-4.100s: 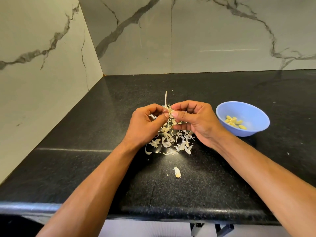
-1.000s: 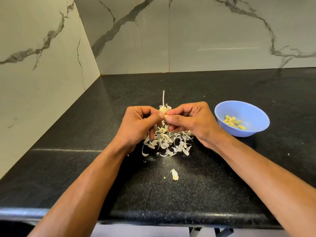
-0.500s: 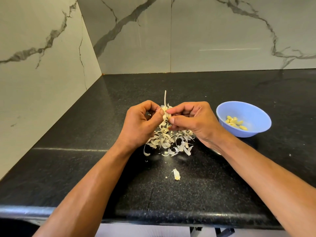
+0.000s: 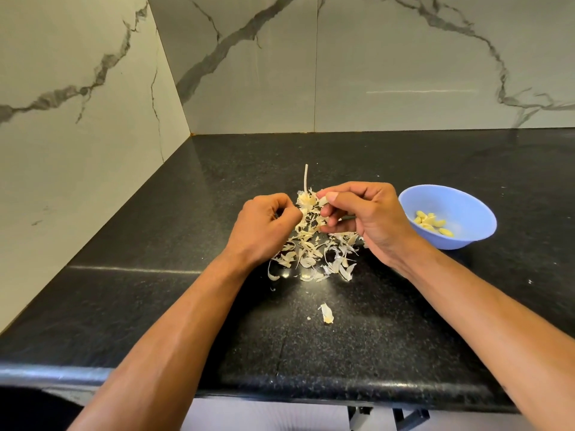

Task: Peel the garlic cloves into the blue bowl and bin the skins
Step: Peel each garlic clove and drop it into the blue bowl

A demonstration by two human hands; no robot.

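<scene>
My right hand (image 4: 368,219) pinches a small garlic clove (image 4: 323,200) between thumb and forefinger above the skin pile. My left hand (image 4: 264,227) is just left of it, fingers curled, its thumb and fingertips pinching a bit of garlic skin (image 4: 301,210) at the pile's edge. Beneath both hands a heap of pale garlic skins (image 4: 314,255) lies on the black counter (image 4: 404,337), with a thin dry stem (image 4: 306,180) sticking up behind it. To the right stands the blue bowl (image 4: 469,202), holding several peeled yellow cloves (image 4: 432,223).
One loose piece of skin (image 4: 326,313) lies nearer the counter's front edge. Marble walls (image 4: 404,57) close off the back and left side. No bin is in view.
My hands have drawn slightly apart; the left thumb has left the clove, which stays in my right hand's pinch. The bowl and the skin pile have stayed where they were.
</scene>
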